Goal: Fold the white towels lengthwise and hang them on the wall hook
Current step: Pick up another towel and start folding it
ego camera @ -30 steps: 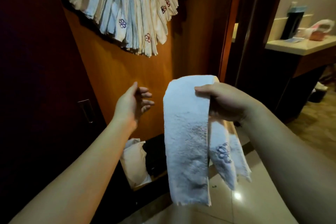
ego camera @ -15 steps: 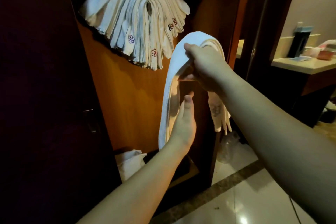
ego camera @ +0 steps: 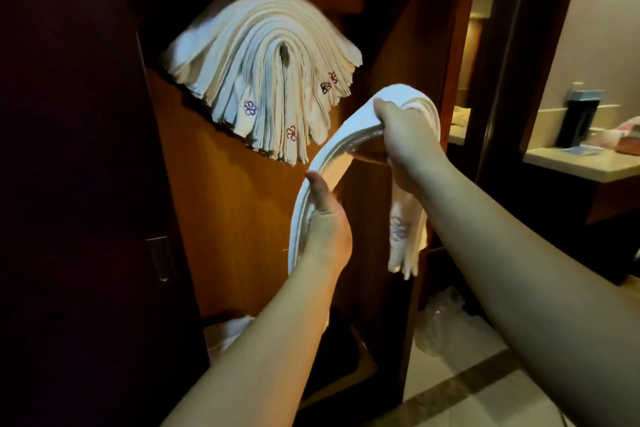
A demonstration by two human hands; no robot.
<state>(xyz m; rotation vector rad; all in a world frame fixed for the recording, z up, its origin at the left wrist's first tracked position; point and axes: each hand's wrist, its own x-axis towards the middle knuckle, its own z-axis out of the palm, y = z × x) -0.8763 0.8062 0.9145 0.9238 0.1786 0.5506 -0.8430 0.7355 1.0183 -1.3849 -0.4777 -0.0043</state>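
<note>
Grip, right hand (ego camera: 405,135): clenched over the top bend of a folded white towel (ego camera: 337,152), thumb on the near face, fingers hidden behind the fold. Grip, left hand (ego camera: 325,222): grasping the same towel lower down, on its left-hanging length, thumb pointing up along the edge.

Folded white towel: long narrow strip, draped in an arch between both hands, held in the air just right of and below the hung stack. Right end dangling under the right wrist, purple embroidered emblem (ego camera: 398,229) visible.

Hung towel stack (ego camera: 263,80): many folded white towels fanned over a wall hook (ego camera: 284,54), emblems showing near the ends, against a wooden panel (ego camera: 228,211).

Table (ego camera: 585,165): pale top, far right, carrying a dark container (ego camera: 581,118).

Floor (ego camera: 485,388): glossy tile, dark stripe.
</note>
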